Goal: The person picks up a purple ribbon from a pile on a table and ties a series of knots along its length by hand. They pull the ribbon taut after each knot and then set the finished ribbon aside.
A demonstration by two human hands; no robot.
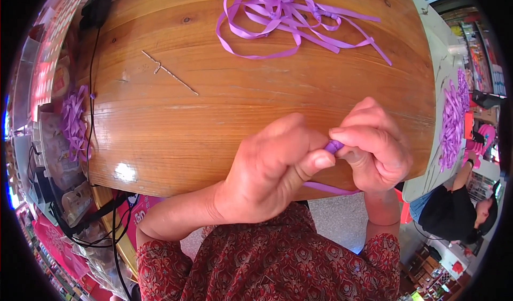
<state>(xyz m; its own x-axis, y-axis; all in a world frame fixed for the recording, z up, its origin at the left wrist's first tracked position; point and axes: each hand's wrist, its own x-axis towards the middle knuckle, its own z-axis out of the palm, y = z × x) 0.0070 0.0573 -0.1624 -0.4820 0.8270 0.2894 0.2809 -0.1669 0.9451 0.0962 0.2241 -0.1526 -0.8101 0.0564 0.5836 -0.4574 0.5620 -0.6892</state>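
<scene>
Between my two hands, over the near edge of the wooden table [187,135], is a purple ribbon [334,146], bunched into a small knot or fold. My left hand [272,167] pinches it from the left with thumb and curled fingers. From the right, my right hand [377,146] grips the same bit with thumb and forefinger. A length of the ribbon trails below my hands at the table edge. At the far side lies a loose heap of purple ribbons [278,12], some with knots in them.
A thin twisted wire [173,75] lies on the table's left half. More purple ribbon [75,122] hangs at the left edge beside a black cable [92,108]. On a pale side table lies another purple ribbon pile [453,124]. Another person [454,210] is at the right.
</scene>
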